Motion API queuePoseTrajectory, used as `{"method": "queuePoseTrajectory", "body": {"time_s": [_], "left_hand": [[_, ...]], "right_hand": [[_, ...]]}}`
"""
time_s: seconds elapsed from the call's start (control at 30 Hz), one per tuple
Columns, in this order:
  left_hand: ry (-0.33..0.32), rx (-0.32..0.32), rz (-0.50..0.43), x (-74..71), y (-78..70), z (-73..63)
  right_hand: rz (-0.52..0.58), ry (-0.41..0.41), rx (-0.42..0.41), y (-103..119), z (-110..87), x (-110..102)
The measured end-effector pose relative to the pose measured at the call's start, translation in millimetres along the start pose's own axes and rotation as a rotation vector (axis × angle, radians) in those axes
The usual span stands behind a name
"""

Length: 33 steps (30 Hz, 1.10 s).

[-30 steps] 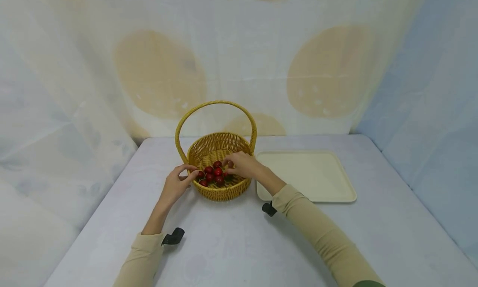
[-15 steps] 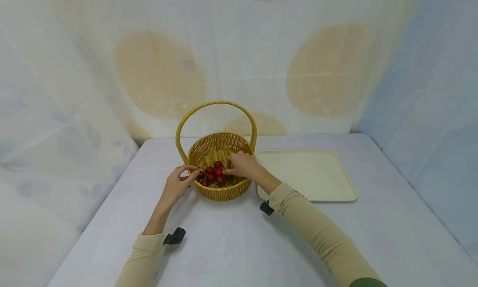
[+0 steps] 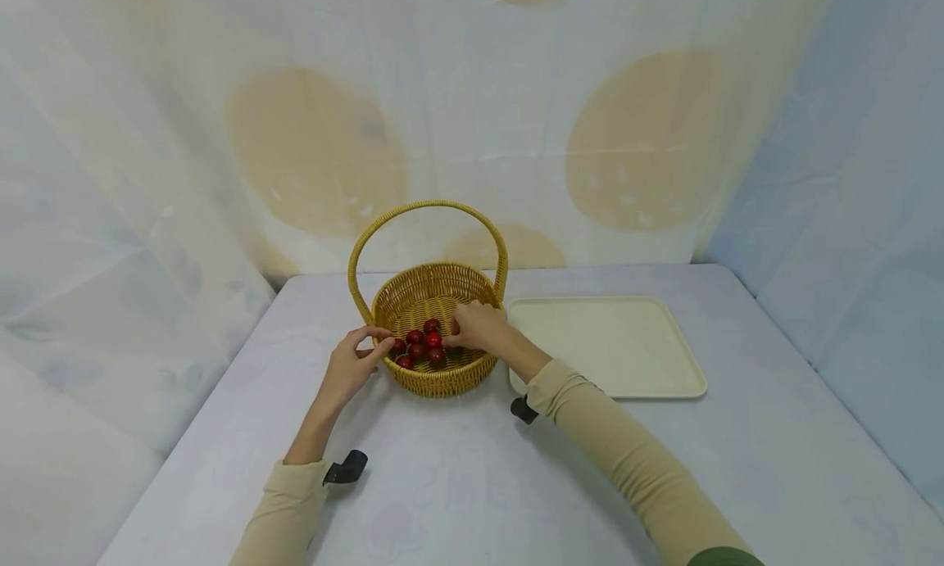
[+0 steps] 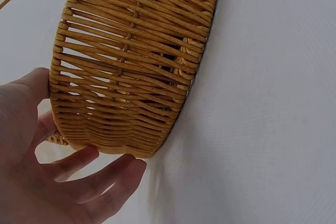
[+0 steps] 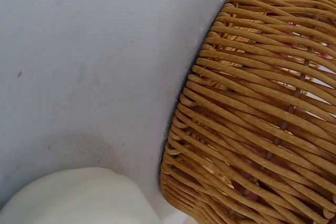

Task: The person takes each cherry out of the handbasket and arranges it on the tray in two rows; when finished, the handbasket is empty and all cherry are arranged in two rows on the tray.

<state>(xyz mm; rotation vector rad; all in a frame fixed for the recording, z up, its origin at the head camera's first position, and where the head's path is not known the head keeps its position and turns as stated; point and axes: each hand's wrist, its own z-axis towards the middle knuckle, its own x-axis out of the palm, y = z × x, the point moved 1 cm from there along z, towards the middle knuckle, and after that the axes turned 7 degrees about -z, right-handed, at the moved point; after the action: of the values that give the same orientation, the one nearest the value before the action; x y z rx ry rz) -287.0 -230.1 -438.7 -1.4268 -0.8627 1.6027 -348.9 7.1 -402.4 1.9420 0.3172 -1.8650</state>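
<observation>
Gripping the left rim of the yellow wicker basket (image 3: 442,383), the left hand (image 3: 348,368) had thumb and index finger narrowed on the edge, remaining fingers against the outer wall. Its tan sleeve (image 3: 283,504) lay forward and left of the basket; a black fitting (image 3: 347,467) projected from the cuff. Basket stood upright on the white table (image 3: 442,484), arched handle (image 3: 430,203) rising above the bowl. Dark red cherries (image 3: 416,351) sat clustered inside the basket, toward its front and left, the leftmost just beside the left fingertips. Right hand (image 3: 483,328) reached over the basket's right rim, fingers bent down beside the cherries; fingertips hidden, so could not tell whether they held one. Second fitting (image 3: 524,409) showed at that cuff, front-right of the basket. Cream rectangular tray (image 3: 619,353) lay flat just right of the basket, one corner partly covered by the right forearm.
</observation>
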Motion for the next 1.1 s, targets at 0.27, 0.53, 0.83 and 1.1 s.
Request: {"method": "queuePoseTrajectory", "body": {"time_s": [0.27,0.53,0.83,1.1], "left_hand": [[-0.001,0.008,0.006,-0.5,0.1,0.7],[-0.003,0.007,0.007,-1.1,1.3,1.0],[-0.006,0.001,0.002,-1.6,2.4,0.7],[-0.009,-0.002,0.002,-2.1,0.7,0.4]], "right_hand": [[0.038,0.063,0.029,2.1,-0.3,-2.8],[0.101,0.118,0.038,4.2,-1.5,-6.4],[0.109,0.068,0.036,5.6,-2.9,-4.7],[0.066,0.056,0.032,8.1,-2.7,-1.9]]}}
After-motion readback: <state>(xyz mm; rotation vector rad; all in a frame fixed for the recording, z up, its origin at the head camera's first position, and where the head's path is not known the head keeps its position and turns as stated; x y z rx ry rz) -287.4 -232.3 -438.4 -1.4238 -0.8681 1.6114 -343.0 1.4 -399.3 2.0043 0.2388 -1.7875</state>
